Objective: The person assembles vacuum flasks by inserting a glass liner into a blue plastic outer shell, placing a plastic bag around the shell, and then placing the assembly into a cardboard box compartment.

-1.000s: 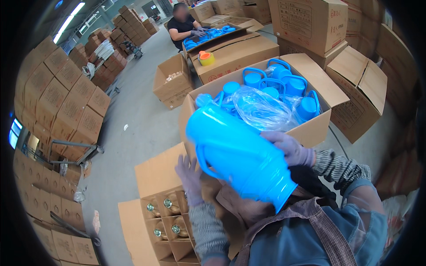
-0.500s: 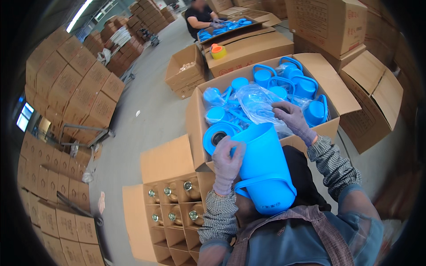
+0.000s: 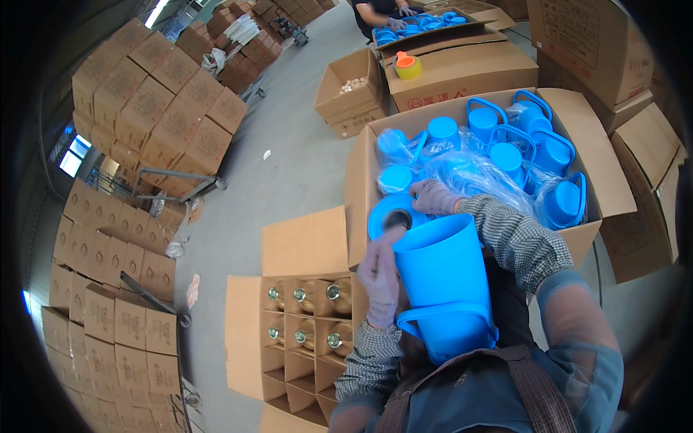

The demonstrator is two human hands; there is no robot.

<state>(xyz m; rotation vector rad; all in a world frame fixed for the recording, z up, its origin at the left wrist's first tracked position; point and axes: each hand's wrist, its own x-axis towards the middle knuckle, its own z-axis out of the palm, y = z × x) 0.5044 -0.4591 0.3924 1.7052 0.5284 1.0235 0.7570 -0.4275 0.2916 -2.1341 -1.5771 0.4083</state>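
Observation:
A blue plastic thermos-jug casing (image 3: pixel 440 263) with a handle leans on my lap, its open end pointing up and away. Just left of its rim, my left hand (image 3: pixel 380 281) wears a light purple glove; its fingers are drawn together and slightly blurred. Beyond the fingertips lies a blue ring-shaped part (image 3: pixel 380 214) with a dark centre, at the near left corner of the large carton (image 3: pixel 359 173). My gloved right hand (image 3: pixel 435 198) reaches across behind the casing, fingers curled by that part's right edge. What either hand pinches is hidden.
More blue casings (image 3: pixel 507 157) and clear plastic wrap (image 3: pixel 469 177) fill the large carton. At left, a divided carton (image 3: pixel 245 332) holds several glass flask liners (image 3: pixel 304 335). A tape roll (image 3: pixel 407 67) sits on a farther carton; another person (image 3: pixel 375 18) works behind. Stacked cartons (image 3: pixel 151 101) stand left.
My right hand has moved left and nearer, from above the plastic wrap to beside the blue ring-shaped part. My left hand has dropped slightly off the casing's rim. The view has shifted.

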